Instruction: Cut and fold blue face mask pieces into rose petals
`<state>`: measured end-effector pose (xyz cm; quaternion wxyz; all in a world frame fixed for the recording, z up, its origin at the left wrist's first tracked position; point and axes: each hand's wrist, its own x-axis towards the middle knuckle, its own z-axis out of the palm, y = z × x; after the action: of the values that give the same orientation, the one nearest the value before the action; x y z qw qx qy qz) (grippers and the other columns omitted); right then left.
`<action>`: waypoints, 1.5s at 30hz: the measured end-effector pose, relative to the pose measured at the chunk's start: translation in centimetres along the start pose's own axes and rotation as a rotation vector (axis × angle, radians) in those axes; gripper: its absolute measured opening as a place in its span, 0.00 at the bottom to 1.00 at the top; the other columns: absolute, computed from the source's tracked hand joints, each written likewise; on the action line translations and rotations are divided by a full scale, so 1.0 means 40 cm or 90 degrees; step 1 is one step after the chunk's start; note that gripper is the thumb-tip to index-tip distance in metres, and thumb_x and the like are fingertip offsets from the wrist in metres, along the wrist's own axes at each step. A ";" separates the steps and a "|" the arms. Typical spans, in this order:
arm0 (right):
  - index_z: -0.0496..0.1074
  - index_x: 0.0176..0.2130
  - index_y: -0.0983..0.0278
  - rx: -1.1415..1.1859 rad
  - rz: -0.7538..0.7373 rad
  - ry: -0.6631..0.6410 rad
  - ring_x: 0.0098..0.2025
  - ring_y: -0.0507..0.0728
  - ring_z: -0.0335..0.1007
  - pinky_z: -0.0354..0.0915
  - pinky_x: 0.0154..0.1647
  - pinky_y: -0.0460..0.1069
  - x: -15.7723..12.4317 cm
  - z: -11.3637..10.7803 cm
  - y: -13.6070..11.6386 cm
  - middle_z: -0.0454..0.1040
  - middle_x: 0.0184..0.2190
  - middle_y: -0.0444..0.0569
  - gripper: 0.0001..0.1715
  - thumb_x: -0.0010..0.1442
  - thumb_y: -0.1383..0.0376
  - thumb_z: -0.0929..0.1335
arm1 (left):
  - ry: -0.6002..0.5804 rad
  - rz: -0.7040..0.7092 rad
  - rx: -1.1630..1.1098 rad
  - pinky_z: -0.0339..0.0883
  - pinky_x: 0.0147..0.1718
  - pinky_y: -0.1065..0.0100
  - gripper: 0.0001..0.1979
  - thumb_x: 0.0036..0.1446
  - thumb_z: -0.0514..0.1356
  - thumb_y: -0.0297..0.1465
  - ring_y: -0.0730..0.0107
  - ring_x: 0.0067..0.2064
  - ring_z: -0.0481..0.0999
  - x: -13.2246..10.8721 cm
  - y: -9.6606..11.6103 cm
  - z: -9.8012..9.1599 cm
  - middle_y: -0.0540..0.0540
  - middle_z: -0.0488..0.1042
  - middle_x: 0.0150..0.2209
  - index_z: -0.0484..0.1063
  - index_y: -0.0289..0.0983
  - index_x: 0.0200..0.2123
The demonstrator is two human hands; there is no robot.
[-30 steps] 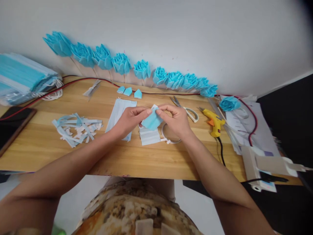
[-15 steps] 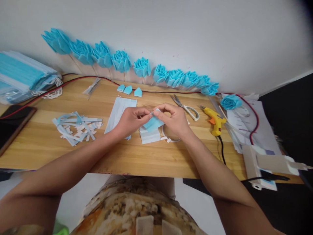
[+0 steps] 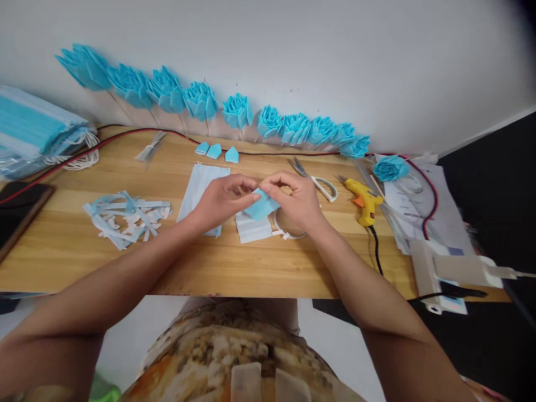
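Where both hands pinch it, blue piece (image 3: pixel 260 205) partly hides.

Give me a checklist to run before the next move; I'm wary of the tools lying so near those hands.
1. Two-handed grip: left hand and right hand both pinch the small light-blue fabric piece: ok.
2. Edges of that piece lined up: fingers cover them, cannot tell.
3. Grey-bladed, white-handled scissors lie on the wooden tabletop beyond the right hand, untouched: ok.
4. Yellow glue gun lies apart from both hands: ok.
5. Glue gun heated or cold: cannot tell.
6. Black cord clear of the right forearm: it runs close beside it, cannot tell.
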<state>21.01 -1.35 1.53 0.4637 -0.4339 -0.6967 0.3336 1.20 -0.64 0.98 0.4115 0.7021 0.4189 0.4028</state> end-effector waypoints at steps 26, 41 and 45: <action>0.77 0.51 0.60 0.220 0.189 -0.045 0.27 0.50 0.67 0.68 0.32 0.48 0.011 -0.005 0.035 0.72 0.30 0.41 0.23 0.56 0.62 0.74 | 0.115 -0.174 -0.367 0.61 0.29 0.70 0.11 0.45 0.75 0.34 0.76 0.27 0.66 0.011 -0.041 0.004 0.52 0.72 0.24 0.77 0.36 0.23; 0.77 0.43 0.62 0.260 0.230 -0.071 0.36 0.55 0.73 0.69 0.37 0.50 -0.006 0.037 0.047 0.79 0.35 0.46 0.26 0.51 0.48 0.78 | 0.129 -0.165 -0.342 0.62 0.27 0.71 0.14 0.42 0.76 0.37 0.76 0.26 0.68 0.008 -0.018 0.011 0.52 0.74 0.24 0.76 0.37 0.25; 0.73 0.28 0.62 0.214 0.225 -0.030 0.26 0.51 0.63 0.63 0.30 0.48 0.000 0.027 0.037 0.69 0.21 0.40 0.22 0.51 0.49 0.78 | 0.109 -0.144 -0.316 0.60 0.23 0.71 0.15 0.42 0.76 0.39 0.77 0.23 0.65 0.013 -0.014 0.006 0.53 0.71 0.21 0.77 0.37 0.25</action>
<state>20.44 -0.85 -0.13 0.4473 -0.4579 -0.5553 0.5310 1.44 -0.05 0.51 0.5764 0.4920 0.4165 0.5022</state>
